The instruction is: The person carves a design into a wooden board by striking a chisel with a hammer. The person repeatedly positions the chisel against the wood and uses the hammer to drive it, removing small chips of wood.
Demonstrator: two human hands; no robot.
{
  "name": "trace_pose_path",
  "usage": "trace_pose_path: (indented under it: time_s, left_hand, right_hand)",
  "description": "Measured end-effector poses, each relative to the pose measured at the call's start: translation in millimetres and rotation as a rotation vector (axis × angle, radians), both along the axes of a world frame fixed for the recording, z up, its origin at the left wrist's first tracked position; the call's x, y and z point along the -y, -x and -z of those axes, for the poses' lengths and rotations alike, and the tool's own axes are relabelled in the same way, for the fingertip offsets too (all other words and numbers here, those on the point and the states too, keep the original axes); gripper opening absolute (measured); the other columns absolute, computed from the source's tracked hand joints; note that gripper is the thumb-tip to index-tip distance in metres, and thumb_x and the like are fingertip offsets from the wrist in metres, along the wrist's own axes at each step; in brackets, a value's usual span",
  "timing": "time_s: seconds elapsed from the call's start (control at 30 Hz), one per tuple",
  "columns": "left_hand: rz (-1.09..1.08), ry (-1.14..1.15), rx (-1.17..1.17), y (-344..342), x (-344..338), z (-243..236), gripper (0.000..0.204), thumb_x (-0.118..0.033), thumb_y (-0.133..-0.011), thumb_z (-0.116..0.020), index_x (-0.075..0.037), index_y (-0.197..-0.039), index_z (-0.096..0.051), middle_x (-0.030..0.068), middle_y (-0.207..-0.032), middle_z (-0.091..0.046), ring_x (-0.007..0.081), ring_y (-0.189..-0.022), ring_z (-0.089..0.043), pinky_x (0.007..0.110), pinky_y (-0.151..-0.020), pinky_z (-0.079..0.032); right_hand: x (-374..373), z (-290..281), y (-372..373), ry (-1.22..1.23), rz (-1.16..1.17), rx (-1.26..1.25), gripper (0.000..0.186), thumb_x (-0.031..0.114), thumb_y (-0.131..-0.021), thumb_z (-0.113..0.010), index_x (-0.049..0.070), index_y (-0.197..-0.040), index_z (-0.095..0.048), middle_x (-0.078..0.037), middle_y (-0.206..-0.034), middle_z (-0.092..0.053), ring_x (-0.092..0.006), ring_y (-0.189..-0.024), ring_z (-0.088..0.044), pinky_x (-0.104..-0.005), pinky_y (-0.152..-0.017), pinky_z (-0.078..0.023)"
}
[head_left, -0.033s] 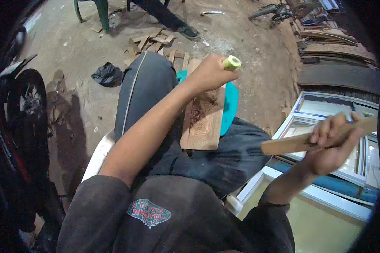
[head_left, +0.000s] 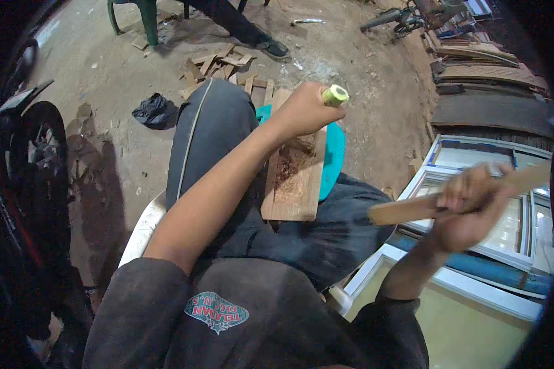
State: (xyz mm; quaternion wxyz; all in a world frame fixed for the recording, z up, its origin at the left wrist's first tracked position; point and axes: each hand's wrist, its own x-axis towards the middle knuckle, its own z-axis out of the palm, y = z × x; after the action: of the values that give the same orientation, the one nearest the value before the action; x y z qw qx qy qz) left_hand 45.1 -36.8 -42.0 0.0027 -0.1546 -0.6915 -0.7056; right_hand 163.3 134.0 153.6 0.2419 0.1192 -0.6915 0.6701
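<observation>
My left hand (head_left: 305,111) is closed around the yellow-green handle of a chisel (head_left: 335,95), its butt end pointing up past the thumb. The blade is mostly hidden below the fist. Under it, a wooden board (head_left: 297,206) stretches away from me between my thighs. A rough, dark hollow (head_left: 289,166) with loose chips is cut into the board's face. Out to the right, my right hand (head_left: 471,206) grips a flat length of wood (head_left: 400,211) around its middle. This hand and its wood are smeared by motion, apart from the chisel.
A teal plastic thing (head_left: 333,160) shows beneath the board. Wood offcuts (head_left: 218,64) and a black plastic bag (head_left: 156,111) lie on the dirt floor. White-framed panels (head_left: 437,277) and stacked planks (head_left: 492,107) stand at right. A motorcycle (head_left: 40,160) is at left; another person's leg (head_left: 240,24) is ahead.
My right hand and the length of wood have shifted a little to the left. My left hand, the chisel and the board have barely moved.
</observation>
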Motion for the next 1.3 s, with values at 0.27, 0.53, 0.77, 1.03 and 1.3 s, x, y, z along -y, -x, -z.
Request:
trace_pose_path:
  time_s: [0.27,0.53,0.77,1.03,1.3]
  left_hand:
    - [0.053,0.01,-0.023,-6.9,-5.8,4.3,0.02,-0.018,-0.077,-0.07,0.001,-0.079,-0.062,0.0081,-0.062,-0.058,0.013,-0.059,-0.052,0.035,-0.058,-0.045]
    - [0.011,-0.013,-0.089,-12.3,-23.2,-20.1,0.024,-0.026,-0.088,-0.07,-0.004,-0.091,-0.061,0.0009,-0.077,-0.061,0.009,-0.068,-0.056,0.027,-0.065,-0.046]
    - [0.132,-0.078,0.0,30.0,-42.0,-40.3,0.034,-0.029,-0.098,-0.057,0.0,-0.081,-0.058,0.0019,-0.068,-0.055,0.0088,-0.065,-0.054,0.026,-0.06,-0.044]
    - [0.359,-0.029,0.067,23.5,-66.3,-27.3,0.039,-0.033,-0.104,-0.043,-0.003,-0.085,-0.058,0.0006,-0.066,-0.053,0.0084,-0.061,-0.051,0.027,-0.056,-0.043]
    - [0.467,0.306,-0.086,5.9,-66.2,-39.5,0.044,-0.036,-0.105,-0.037,0.0,-0.089,-0.057,0.0152,-0.07,-0.056,0.0295,-0.065,-0.055,0.039,-0.063,-0.044]
  right_hand:
    - [-6.9,75.5,-7.7,-0.427,0.045,0.585,0.027,0.031,-0.102,-0.05,0.005,-0.105,-0.053,0.0,-0.064,-0.047,-0.0056,-0.048,-0.044,-0.0231,-0.041,-0.037]
    - [-22.4,85.3,29.1,0.1,-0.127,0.684,0.016,0.015,-0.092,-0.06,0.004,-0.101,-0.052,-0.002,-0.063,-0.047,-0.01,-0.039,-0.043,-0.0248,-0.035,-0.036]
    - [-23.3,119.1,52.4,0.226,-0.185,0.696,0.017,0.017,-0.093,-0.062,0.006,-0.096,-0.051,-0.001,-0.062,-0.047,-0.0087,-0.038,-0.043,-0.0251,-0.034,-0.034]
    - [-49.1,131.0,36.4,0.3,-0.139,0.813,0.019,0.021,-0.095,-0.062,0.006,-0.101,-0.051,-0.001,-0.065,-0.049,-0.0089,-0.04,-0.044,-0.0247,-0.036,-0.036]
    - [-44.4,124.3,40.2,0.402,-0.089,0.827,0.02,0.023,-0.097,-0.061,0.006,-0.099,-0.051,-0.003,-0.073,-0.053,-0.0079,-0.04,-0.045,-0.0245,-0.036,-0.036]
